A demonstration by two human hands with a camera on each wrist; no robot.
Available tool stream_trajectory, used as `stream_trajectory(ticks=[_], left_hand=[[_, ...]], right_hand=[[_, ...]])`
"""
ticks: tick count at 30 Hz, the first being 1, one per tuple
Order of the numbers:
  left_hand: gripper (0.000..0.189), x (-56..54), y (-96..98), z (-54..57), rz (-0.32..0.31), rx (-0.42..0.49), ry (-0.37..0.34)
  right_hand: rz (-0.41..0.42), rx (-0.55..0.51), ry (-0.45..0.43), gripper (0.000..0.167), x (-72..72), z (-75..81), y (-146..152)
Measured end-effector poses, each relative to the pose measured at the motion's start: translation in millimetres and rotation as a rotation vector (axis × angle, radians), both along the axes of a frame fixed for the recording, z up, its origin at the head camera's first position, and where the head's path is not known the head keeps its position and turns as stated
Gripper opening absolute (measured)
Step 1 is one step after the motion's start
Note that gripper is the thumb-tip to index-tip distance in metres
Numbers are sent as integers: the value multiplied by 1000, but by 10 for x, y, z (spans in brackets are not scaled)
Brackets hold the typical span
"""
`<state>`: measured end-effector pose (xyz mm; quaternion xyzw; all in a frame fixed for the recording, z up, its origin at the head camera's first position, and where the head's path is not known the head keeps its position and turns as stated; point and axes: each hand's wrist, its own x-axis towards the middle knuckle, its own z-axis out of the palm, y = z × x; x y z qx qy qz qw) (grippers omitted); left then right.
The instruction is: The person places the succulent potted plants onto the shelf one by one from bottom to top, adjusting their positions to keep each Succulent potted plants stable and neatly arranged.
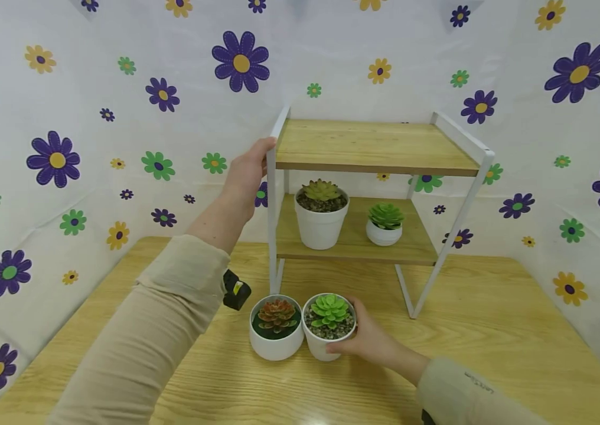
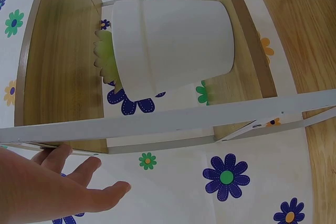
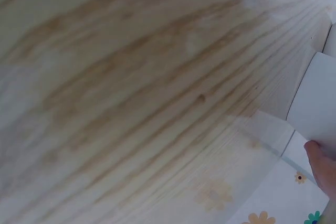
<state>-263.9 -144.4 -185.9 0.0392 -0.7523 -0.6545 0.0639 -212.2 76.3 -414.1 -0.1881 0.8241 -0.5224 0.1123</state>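
Observation:
My left hand (image 1: 248,174) touches the upper left side of a two-tier shelf rack (image 1: 374,168) with wooden boards and a white metal frame. In the left wrist view the fingers of that hand (image 2: 63,184) lie fairly straight along the frame's outer side. My right hand (image 1: 368,337) grips a white pot (image 1: 323,349) holding a bright green succulent (image 1: 330,310), thumb at the front and fingers round its right side. Right beside this pot, on its left, is a low white pot (image 1: 276,347) with a reddish succulent (image 1: 277,316), in front of the rack's left leg.
On the rack's lower board stand a larger white pot (image 1: 322,227) with a yellow-green succulent and a small round white pot (image 1: 384,235) with a green one. Flower-printed white sheeting (image 1: 183,118) surrounds the wooden table (image 1: 491,330) at the back and sides.

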Motion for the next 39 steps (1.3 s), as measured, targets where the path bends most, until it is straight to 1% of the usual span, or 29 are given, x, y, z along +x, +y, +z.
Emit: stream_trajectory(ticks=[4,9,12,16,20,23,27,31,34,39], left_hand=[[53,-3,22,-1,-1,12,3],[53,-14,32,3,-6,22,0],[54,-15,26,4,-1,30,-5],[55,-18,10,-6,10,34,-18],[55,-20,9,-14,9,28,-23],[55,-24,13,-16,9,28,-20],[55,-25,17,-15,9,26,-17],[56,-28,23,-12,11,22,-21],[58,-29,31,-8,18,23,-22],[59,-28,52,2,29,32,-18]], right_hand=[[-29,15,30,98,13,14,7],[-17,-27,34,95,48,67,58],[20,-62,27,93,73,160,105],[46,-51,26,91,121,385,175],[43,-4,87,90,168,672,256],[45,17,115,90,182,931,318],[50,20,85,90,212,1353,381],[39,41,50,86,264,1797,418],[19,59,42,80,282,2096,407],[-38,71,70,73,266,2529,336]])
